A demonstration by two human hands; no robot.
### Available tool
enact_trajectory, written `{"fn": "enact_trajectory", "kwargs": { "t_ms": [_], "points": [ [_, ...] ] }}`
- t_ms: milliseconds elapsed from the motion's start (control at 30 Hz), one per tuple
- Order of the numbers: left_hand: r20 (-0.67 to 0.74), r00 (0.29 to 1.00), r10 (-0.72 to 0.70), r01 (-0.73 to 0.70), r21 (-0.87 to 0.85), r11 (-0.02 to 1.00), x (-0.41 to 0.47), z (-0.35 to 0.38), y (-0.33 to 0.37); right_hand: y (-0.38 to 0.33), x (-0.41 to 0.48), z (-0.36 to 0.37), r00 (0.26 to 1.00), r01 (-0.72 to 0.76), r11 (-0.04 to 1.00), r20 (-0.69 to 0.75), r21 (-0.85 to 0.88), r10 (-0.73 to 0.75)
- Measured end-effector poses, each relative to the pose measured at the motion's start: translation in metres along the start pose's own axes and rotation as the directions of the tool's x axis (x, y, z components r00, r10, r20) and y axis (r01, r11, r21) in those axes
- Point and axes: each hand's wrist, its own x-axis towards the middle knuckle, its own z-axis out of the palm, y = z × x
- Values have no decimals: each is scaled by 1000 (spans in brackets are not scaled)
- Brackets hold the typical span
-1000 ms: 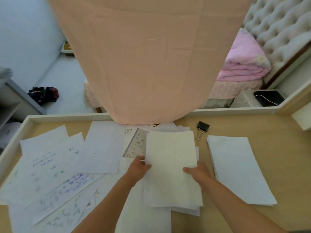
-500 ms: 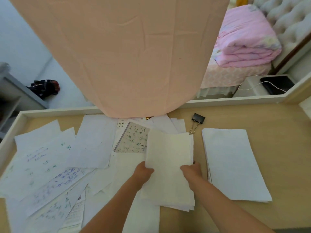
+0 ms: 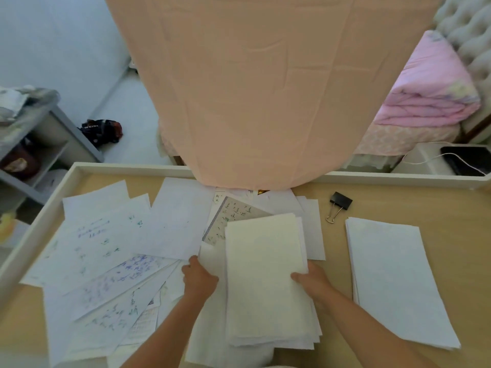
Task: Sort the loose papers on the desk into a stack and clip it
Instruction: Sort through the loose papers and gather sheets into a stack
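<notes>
While the left hand (image 3: 199, 281) and right hand (image 3: 312, 281) grip its side edges, the sheaf (image 3: 268, 277) sits lower centre on the counter (image 3: 451, 208); a stack (image 3: 393, 282) lies right, a clip (image 3: 340, 204) upper right, papers (image 3: 106, 248) left.

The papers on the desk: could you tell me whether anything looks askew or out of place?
The loose sheets on the left lie fanned at clashing angles. The held bundle has uneven lower edges, unlike the squared stack on the right. The binder clip lies unused.
</notes>
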Motion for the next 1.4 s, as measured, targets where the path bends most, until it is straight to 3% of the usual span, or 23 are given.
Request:
{"fn": "enact_trajectory", "kwargs": {
  "t_ms": [67, 133, 267, 333, 467, 567, 700, 800, 933, 1100, 1167, 1267, 1400],
  "points": [
    [78, 997, -7, 19, -162, 987, 3, -5, -4, -4, -3, 20, 1000, -5, 999, 15, -32, 5],
    [106, 992, 73, -48, -220, 974, 6, -13, -9, -10, -7, 36, 1000, -4, 997, 12, -73, 5],
    [22, 997, 75, -59, -416, 907, 15, -37, -14, -21, -9, 56, 1000, -23, 998, 18, -54, 24],
    [57, 996, 65, -34, -435, 900, 23, -47, -16, -27, -9, 65, 999, -24, 999, 35, -35, 25],
    [262, 952, 155, -27, -435, 900, 28, -54, -22, -39, -12, 90, 997, 11, 993, 76, -117, -2],
    [249, 940, 234, -127, -382, 915, 34, -55, -27, -48, -16, 109, 992, 127, 960, 19, -248, -126],
    [241, 929, 279, -98, -569, 817, 47, -70, -32, -67, -18, 117, 997, 65, 997, -43, -28, -66],
    [235, 938, 256, -51, -636, 770, 59, -76, -34, -82, -13, 114, 999, 53, 993, 6, -102, -53],
    [193, 948, 252, -133, -479, 868, 66, -71, -26, -104, 2, 109, 991, 124, 927, 98, -353, -95],
    [-74, 985, 157, -172, -329, 929, 71, -81, -16, -141, 49, 82, 977, 176, 654, 49, -736, -208],
    [-124, 979, 161, -186, -226, 956, 72, -84, -17, -154, 69, 69, 962, 182, 605, 14, -775, -271],
    [-117, 978, 175, -185, -79, 980, 73, -84, -20, -157, 94, 59, 963, 207, 616, 45, -760, -267],
    [-63, 985, 162, -168, -109, 980, 77, -84, -16, -151, 109, 54, 980, 172, 505, 95, -846, -175]
  ]
}}
